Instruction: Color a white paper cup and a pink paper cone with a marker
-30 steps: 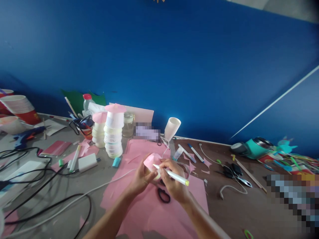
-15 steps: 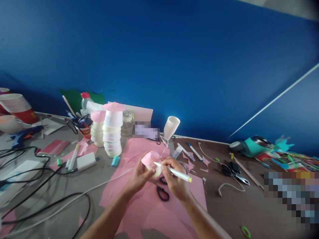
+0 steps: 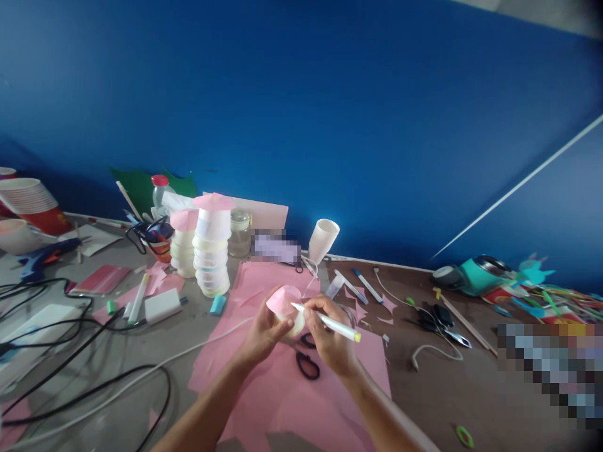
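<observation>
Through the head camera I had both bare hands in view, close together over the layered pink paper sheets on the table. My left hand grasped a small paper model with a pink cone-shaped top and a pale, rounded body, the thumb lying against its lower side. My right hand gripped a slim white marker with a yellow end between thumb and fingers, held like a pen. The marker slanted, its yellow end toward the right and its tip at the model's right side, by the edge of the pink top; I could not tell whether the tip touched.

The small paper model was held above the pink sheets, in front of me. Just below the hands I saw the black looped handles of a pair of scissors lying on the paper.

To the left, beyond the sheets, stood a tall tower of pale paper cups under a pink paper roof, and just beside it a shorter pink-roofed tower. A short cyan cylinder lay near the tall tower's foot. Behind the hands, a plain white paper cup stood near the blue wall, and two white-and-blue pens lay to its right among pink scraps.
</observation>
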A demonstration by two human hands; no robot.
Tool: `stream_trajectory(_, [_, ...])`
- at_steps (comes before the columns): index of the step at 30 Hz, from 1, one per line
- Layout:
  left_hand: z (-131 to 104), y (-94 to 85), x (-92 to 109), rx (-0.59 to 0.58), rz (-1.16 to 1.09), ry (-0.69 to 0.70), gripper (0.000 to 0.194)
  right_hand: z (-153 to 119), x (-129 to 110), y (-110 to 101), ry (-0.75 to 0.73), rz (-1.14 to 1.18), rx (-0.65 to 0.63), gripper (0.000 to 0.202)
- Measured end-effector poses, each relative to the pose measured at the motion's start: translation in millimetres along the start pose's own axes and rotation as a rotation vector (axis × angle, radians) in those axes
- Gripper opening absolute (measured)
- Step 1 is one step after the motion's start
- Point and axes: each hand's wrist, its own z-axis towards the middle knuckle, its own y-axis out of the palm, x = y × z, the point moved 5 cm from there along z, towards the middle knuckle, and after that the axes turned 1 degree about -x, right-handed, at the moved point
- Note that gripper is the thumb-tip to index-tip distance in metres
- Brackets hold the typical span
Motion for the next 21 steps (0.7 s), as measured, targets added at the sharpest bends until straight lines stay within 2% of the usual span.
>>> stream_trajectory(4, [-0.2, 1.2, -0.1, 0.002, -0.005, -0.032, 0.086, -0.3, 0.7, -0.6, -0.006, -0.011, 0.004, 0.014])
stream_trajectory(10, [1.2, 1.4, 3.4, -0.007, 0.016, 0.021, 0.085, -0.9, -1.8, 0.6, -0.011, 0.004, -0.017, 0.015])
stream_trajectory(15, [0.3, 0.4, 1.3, -0.004, 0.011, 0.005, 0.086, -2.7, -3.8, 1.2, -0.027, 0.004, -0.022, 0.017])
stream_trajectory(18, [-1.0, 2.0, -0.2, -0.008, -0.021, -0.069, 0.089, -3.4, 4.2, -9.1, 0.034, -0.001, 0.136, 0.015])
stream_trajectory(21, [-0.6, 2.5, 1.5, -0.005, -0.024, -0.083, 0.092, -2.8, 15.3, -19.3, 0.105, 0.030, 0.301, 0.024])
